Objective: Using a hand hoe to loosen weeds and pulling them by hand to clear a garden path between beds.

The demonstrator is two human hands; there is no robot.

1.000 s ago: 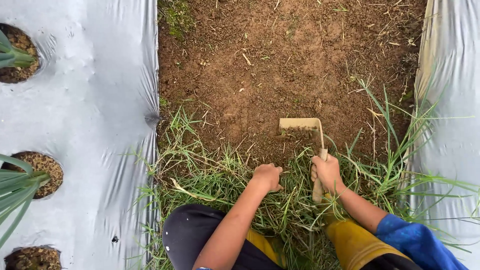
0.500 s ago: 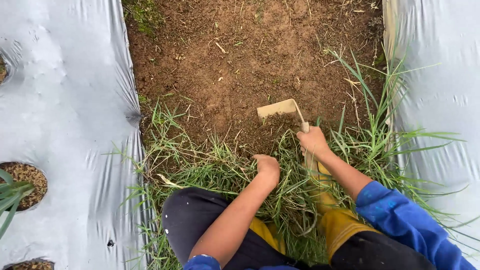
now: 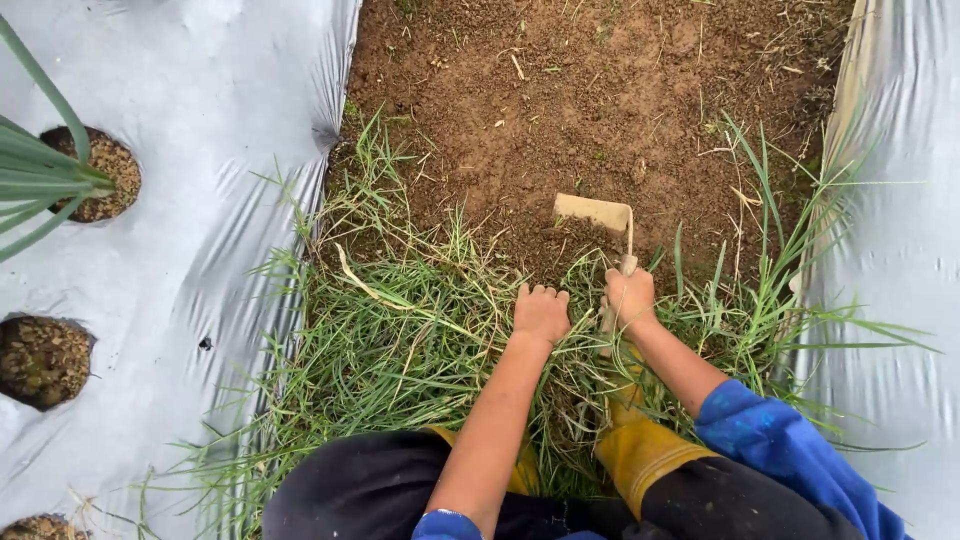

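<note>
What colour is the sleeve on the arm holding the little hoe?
Bright blue. The sleeve on the right arm shows best in the head view, near the bottom right corner.

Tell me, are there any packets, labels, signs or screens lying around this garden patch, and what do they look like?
None in view: no packet, label, sign or screen.
What shows instead: silver-grey plastic sheet on both sides of a strip of bare soil and grass.
Right hand grips a small hoe; left hand rests on the grass.
</note>
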